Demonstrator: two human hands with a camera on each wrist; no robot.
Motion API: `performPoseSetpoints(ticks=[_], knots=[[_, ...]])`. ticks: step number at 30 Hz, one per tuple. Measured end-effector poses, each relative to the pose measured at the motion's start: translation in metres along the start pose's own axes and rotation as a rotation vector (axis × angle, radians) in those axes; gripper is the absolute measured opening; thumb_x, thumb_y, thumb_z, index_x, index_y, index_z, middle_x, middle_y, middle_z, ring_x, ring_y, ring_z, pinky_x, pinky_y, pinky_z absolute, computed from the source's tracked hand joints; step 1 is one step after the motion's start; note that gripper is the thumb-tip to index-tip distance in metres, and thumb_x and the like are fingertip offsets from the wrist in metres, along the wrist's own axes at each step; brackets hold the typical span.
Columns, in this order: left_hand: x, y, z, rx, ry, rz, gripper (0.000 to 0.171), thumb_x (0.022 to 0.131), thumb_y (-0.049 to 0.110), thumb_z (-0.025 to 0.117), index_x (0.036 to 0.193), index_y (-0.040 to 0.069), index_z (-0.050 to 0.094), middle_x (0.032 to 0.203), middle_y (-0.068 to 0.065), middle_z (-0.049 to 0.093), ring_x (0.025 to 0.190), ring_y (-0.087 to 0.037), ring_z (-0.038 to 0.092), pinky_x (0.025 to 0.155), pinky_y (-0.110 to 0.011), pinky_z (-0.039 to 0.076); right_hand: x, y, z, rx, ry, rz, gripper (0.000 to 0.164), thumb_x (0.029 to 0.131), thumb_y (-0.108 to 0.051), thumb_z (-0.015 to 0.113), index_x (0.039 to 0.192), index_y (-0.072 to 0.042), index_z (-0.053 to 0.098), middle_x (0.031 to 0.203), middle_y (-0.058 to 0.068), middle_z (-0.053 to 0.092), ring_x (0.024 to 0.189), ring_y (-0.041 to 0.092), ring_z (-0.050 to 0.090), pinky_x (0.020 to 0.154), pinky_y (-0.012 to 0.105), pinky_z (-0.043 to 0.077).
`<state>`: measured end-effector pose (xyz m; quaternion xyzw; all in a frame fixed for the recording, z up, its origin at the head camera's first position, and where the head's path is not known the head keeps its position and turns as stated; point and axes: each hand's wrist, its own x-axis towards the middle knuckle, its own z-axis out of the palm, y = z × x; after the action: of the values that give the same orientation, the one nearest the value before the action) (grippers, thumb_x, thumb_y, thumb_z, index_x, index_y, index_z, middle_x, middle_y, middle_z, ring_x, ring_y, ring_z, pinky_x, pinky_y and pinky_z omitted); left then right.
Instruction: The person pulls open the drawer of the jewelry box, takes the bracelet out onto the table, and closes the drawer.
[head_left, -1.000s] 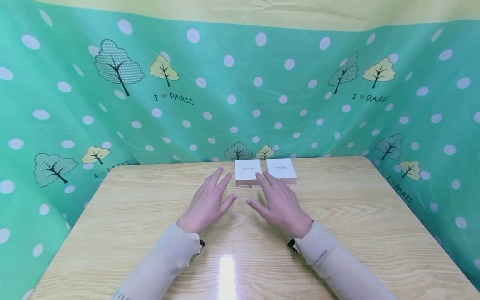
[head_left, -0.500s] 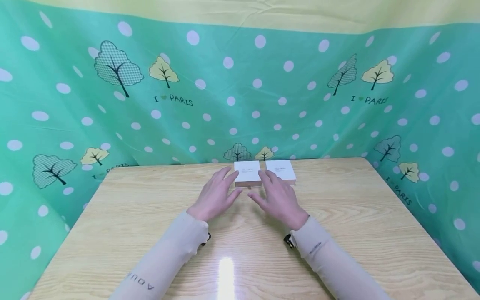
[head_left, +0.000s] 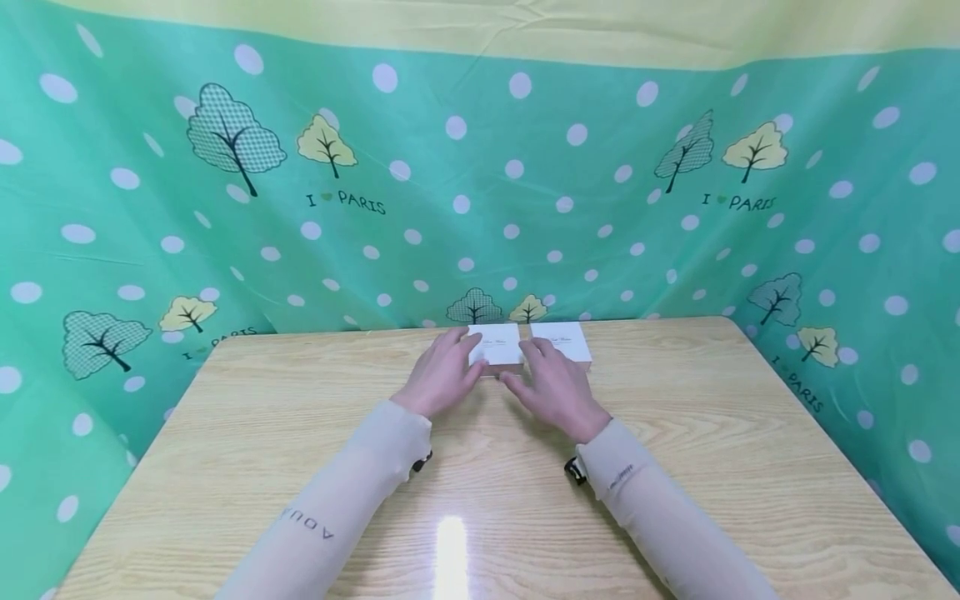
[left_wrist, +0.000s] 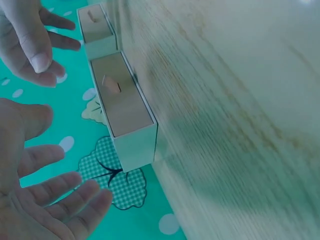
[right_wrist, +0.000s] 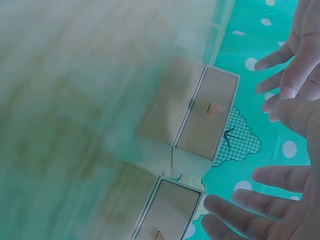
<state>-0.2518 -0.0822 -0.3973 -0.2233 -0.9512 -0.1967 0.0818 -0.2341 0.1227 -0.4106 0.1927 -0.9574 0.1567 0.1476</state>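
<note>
Two small square boxes stand side by side at the table's back edge, each with a white printed top and a tan front with a small pull tab. My left hand [head_left: 437,375] hovers at the left box's [head_left: 501,348] left side, fingers spread and slightly bent. In front of the gap between the boxes is my right hand [head_left: 557,390], partly covering the right box [head_left: 572,337]. The left wrist view shows the left box [left_wrist: 122,97] apart from both hands. From the right wrist view, the right hand's fingers [right_wrist: 242,215] are loosely bent and hold nothing.
The light wood-grain table [head_left: 675,450] reaches back to a green polka-dot cloth [head_left: 420,167] with tree prints, which also hangs along both sides. A bright light reflection lies on the table near the front. Dark straps show at both wrists.
My left hand has moved forward and right, up to the left box. My right hand has shifted slightly left and forward. Both boxes stay in place.
</note>
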Motion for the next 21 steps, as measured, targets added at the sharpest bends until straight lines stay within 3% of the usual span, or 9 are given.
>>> performPoseSetpoints(ticks=[15, 21], knots=[[0.02, -0.008, 0.012, -0.024, -0.09, -0.088, 0.047, 0.096, 0.03, 0.057, 0.137, 0.008, 0.05, 0.145, -0.016, 0.04, 0.134, -0.031, 0.037, 0.11, -0.046, 0.032, 0.017, 0.0, 0.006, 0.007, -0.028, 0.04, 0.05, 0.088, -0.04, 0.067, 0.119, -0.001, 0.061, 0.12, 0.018, 0.059, 0.102, 0.03, 0.061, 0.084, 0.041, 0.054], [0.027, -0.015, 0.017, -0.046, -0.091, -0.099, 0.046, 0.097, 0.029, 0.056, 0.136, 0.006, 0.051, 0.144, -0.017, 0.041, 0.132, -0.031, 0.039, 0.109, -0.045, 0.034, 0.022, -0.003, 0.007, 0.048, -0.047, 0.082, 0.044, 0.089, -0.034, 0.067, 0.115, 0.001, 0.062, 0.102, 0.014, 0.061, 0.082, 0.025, 0.061, 0.074, 0.038, 0.056]])
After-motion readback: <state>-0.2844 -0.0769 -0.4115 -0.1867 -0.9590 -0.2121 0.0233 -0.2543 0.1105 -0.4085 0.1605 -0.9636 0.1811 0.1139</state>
